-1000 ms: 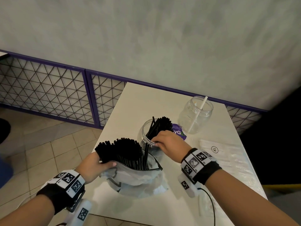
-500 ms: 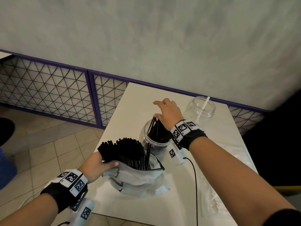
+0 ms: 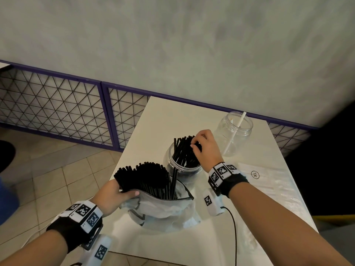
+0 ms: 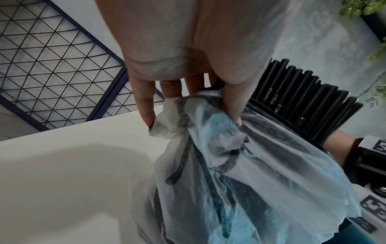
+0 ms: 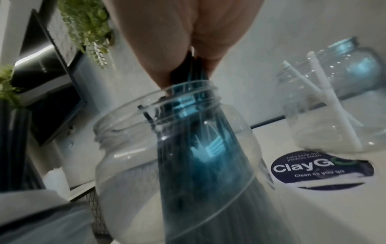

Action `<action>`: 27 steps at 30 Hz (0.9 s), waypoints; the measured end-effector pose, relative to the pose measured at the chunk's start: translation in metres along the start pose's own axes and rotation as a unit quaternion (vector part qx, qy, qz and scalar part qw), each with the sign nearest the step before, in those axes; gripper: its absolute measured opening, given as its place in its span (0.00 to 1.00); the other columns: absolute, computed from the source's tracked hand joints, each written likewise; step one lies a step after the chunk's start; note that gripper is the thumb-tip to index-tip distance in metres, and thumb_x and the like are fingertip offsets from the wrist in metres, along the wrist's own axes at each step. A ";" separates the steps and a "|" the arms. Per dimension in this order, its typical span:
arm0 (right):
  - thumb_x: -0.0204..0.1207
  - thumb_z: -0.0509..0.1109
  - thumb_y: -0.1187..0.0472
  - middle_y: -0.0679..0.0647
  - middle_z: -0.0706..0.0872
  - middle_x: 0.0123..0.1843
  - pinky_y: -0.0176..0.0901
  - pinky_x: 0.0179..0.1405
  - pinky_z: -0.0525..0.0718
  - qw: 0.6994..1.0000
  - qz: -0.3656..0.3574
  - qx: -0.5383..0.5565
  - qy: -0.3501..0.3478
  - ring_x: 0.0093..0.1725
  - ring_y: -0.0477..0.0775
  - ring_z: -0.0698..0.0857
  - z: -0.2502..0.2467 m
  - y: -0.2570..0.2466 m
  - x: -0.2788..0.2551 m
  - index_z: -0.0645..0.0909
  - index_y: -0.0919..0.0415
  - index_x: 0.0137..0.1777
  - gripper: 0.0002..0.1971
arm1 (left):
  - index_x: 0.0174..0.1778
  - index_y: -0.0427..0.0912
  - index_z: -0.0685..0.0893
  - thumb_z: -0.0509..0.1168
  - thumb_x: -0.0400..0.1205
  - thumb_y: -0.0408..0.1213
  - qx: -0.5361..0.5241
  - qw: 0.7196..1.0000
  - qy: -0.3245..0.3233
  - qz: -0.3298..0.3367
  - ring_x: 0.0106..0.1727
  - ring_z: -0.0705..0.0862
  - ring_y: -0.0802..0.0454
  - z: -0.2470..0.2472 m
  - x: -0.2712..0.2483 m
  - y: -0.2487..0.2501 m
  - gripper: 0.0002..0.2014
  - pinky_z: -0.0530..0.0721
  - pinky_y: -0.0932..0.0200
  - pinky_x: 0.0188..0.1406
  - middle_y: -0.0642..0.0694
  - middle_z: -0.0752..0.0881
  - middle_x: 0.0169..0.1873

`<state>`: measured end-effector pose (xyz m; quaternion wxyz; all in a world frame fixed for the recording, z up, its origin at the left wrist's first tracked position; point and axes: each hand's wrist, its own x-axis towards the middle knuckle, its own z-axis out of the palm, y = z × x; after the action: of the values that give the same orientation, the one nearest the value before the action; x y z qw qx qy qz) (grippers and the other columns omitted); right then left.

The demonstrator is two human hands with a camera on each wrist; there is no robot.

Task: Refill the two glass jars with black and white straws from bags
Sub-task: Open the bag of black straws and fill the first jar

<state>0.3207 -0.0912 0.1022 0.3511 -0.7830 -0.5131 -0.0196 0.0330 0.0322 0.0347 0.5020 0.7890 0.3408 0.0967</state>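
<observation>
The right hand (image 3: 206, 148) pinched a bunch of thin black straws (image 3: 183, 150) standing in the near clear glass jar (image 3: 172, 166), while the left hand (image 3: 113, 196) gripped the crumpled translucent bag (image 3: 163, 210) of more. Filling seemed underway; next probably another bunch from the bag.

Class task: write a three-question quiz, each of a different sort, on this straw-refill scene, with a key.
1. True or false: the right hand grips black straws standing in the near jar.
2. The far jar holds: A) black straws B) white straws C) nothing.
3. Fill in: the left hand holds the ____.

Key: 1 true; 2 B; 3 bag.
</observation>
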 end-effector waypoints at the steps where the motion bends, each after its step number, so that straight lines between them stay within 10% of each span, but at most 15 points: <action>1: 0.74 0.70 0.71 0.58 0.75 0.54 0.21 0.56 0.72 1.000 0.007 0.007 0.023 0.48 0.48 0.77 0.000 0.002 0.000 0.83 0.67 0.47 0.03 | 0.58 0.49 0.83 0.74 0.69 0.48 -0.001 1.000 0.001 0.000 0.55 0.86 0.57 0.000 0.000 -0.001 0.21 0.82 0.51 0.61 0.55 0.89 0.50; 8: 0.77 0.71 0.59 0.54 0.76 0.53 0.54 0.58 0.81 0.997 0.071 0.013 0.022 0.55 0.55 0.78 0.000 0.014 0.003 0.85 0.59 0.50 0.05 | 0.58 0.49 0.84 0.74 0.71 0.47 0.003 1.000 -0.003 -0.004 0.55 0.86 0.57 -0.001 0.000 0.000 0.20 0.82 0.49 0.61 0.54 0.89 0.51; 18: 0.75 0.73 0.55 0.48 0.72 0.53 0.34 0.56 0.73 0.991 0.003 -0.044 -0.123 0.52 0.48 0.77 -0.046 0.007 -0.020 0.83 0.52 0.62 0.15 | 0.56 0.52 0.83 0.74 0.76 0.39 0.023 1.000 -0.003 0.002 0.54 0.85 0.57 0.000 -0.002 0.004 0.14 0.81 0.50 0.61 0.54 0.88 0.50; 27: 0.75 0.74 0.56 0.53 0.69 0.57 0.48 0.58 0.81 0.980 0.071 -0.111 -0.148 0.44 0.55 0.79 -0.028 0.002 -0.019 0.82 0.60 0.60 0.16 | 0.57 0.49 0.83 0.74 0.75 0.43 0.026 1.000 -0.014 -0.003 0.53 0.85 0.58 0.000 -0.003 0.008 0.15 0.82 0.51 0.60 0.55 0.89 0.49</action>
<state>0.3226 -0.1225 0.1151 0.1827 -0.8458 -0.4971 0.0641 0.0345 0.0283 0.0420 0.4861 0.8021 0.3386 0.0748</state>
